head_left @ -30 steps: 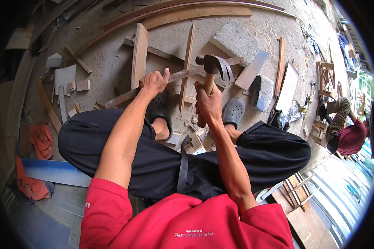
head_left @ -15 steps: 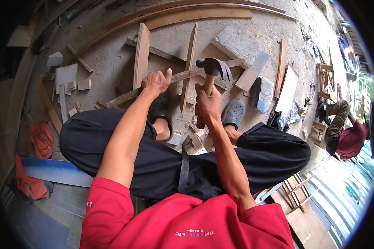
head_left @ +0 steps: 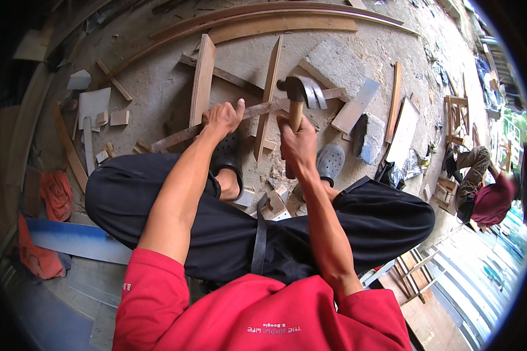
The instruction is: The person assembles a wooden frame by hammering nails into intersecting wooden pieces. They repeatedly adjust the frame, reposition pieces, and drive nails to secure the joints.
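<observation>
My right hand (head_left: 298, 142) is wrapped round the wooden handle of a claw hammer (head_left: 302, 93). Its dark head is raised over the right part of a long wooden strip (head_left: 255, 110), claws pointing right. My left hand (head_left: 221, 119) is closed round that strip, thumb up, beside a wide upright board (head_left: 203, 79). A narrower board (head_left: 269, 96) crosses the strip between my two hands. The strip slants from lower left to upper right. Whether the hammer touches the wood cannot be made out.
A concrete slab (head_left: 335, 63) lies beyond the hammer, with a grey block (head_left: 369, 138) and a pale board (head_left: 356, 105) to its right. Long planks (head_left: 284, 27) lie at the far side. A hand saw (head_left: 79, 238) rests at left. Another person (head_left: 490, 202) sits at far right.
My right hand has shifted slightly right with the hammer, whose head now sits a little further right. My left hand stays on the strip, almost unmoved.
</observation>
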A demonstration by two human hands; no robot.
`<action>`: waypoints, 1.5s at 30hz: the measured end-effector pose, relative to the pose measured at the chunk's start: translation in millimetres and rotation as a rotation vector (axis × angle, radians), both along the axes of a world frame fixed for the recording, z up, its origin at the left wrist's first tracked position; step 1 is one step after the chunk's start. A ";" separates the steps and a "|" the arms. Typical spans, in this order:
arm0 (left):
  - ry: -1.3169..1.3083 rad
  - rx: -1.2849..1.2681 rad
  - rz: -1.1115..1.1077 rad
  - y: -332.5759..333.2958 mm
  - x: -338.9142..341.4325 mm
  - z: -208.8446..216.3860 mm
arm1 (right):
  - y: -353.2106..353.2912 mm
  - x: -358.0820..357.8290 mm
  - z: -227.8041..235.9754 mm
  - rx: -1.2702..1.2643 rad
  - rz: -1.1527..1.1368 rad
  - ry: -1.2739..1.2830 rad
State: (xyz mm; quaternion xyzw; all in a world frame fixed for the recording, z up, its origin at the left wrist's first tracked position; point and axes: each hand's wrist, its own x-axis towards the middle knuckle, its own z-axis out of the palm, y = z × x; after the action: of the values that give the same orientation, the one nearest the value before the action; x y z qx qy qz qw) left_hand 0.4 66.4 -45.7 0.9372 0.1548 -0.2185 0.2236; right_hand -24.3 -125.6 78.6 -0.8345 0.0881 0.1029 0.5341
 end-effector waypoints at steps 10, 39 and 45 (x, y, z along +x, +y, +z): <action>0.010 0.000 -0.002 -1.0 0.0 10.0 | -9.5 -16.3 -11.5 -0.246 0.097 -0.228; -0.021 -0.028 0.017 1.1 -2.5 15.1 | -6.6 -22.5 0.4 -0.128 0.100 -0.561; -0.099 -0.027 0.005 1.6 2.9 10.3 | -19.6 4.6 -43.1 -0.307 0.187 -0.022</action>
State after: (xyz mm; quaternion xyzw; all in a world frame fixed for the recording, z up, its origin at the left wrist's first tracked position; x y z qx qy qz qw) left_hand 3.3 68.0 -35.4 0.9434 0.1428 -0.1733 0.2440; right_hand -19.8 -145.1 35.5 -0.9118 0.0190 0.1285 0.3894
